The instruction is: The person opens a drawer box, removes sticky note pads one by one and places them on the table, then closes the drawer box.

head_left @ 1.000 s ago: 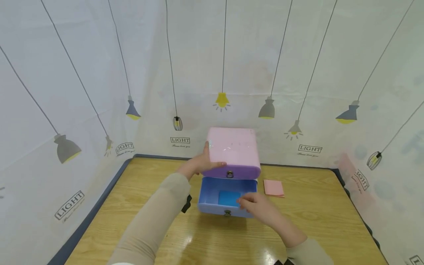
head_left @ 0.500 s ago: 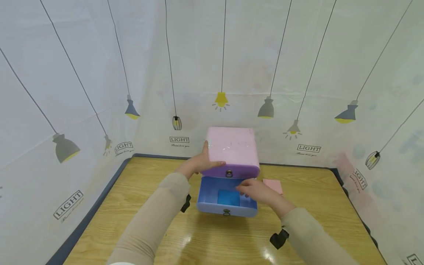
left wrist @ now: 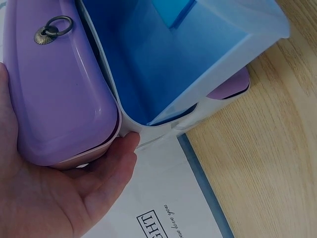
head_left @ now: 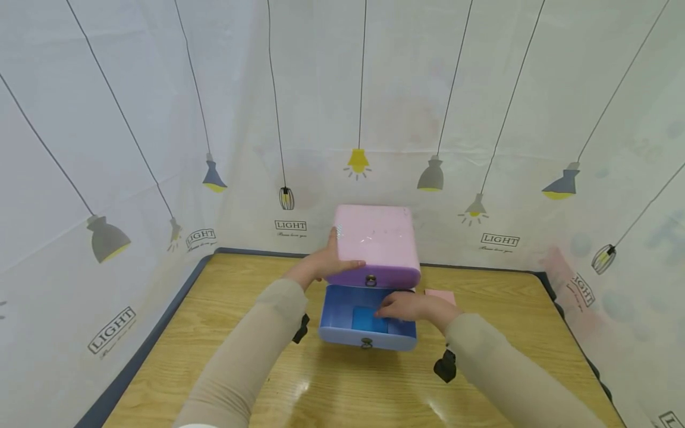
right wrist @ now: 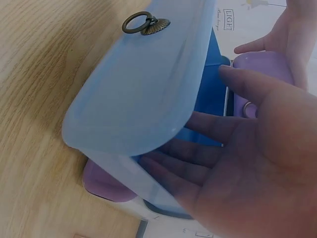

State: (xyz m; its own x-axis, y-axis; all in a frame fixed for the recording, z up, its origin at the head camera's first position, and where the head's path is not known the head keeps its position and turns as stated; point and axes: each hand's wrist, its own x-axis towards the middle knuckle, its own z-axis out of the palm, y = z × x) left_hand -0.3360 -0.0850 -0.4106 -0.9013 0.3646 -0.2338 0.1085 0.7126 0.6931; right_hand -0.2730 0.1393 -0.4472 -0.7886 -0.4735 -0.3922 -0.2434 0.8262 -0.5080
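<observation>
A small drawer box with a pink top (head_left: pixel 377 235) and a purple upper drawer (left wrist: pixel 64 94) stands on the table. My left hand (head_left: pixel 330 260) grips its left side, thumb along the front upper edge and fingers curled round the side. Below, the light blue drawer (head_left: pixel 342 337) is pulled out, with a brass ring handle (right wrist: pixel 147 24) on its front. A flat blue square (head_left: pixel 369 319) lies inside it. My right hand (head_left: pixel 411 305) reaches in over the drawer's right side, fingers loosely extended, fingertips overlapping the blue square's right edge in the head view.
A pink square pad of notes (head_left: pixel 442 296) lies right of the box, partly covered by the right wrist. Another purple drawer (right wrist: pixel 106 183) sits beneath the blue one. A cloth wall printed with lamps (head_left: pixel 299 119) rises close behind the box. The wooden table (head_left: pixel 257 356) extends around it.
My right hand has moved from the drawer's front right corner back over the drawer, then down and left to the blue square. The left hand has stayed on the box.
</observation>
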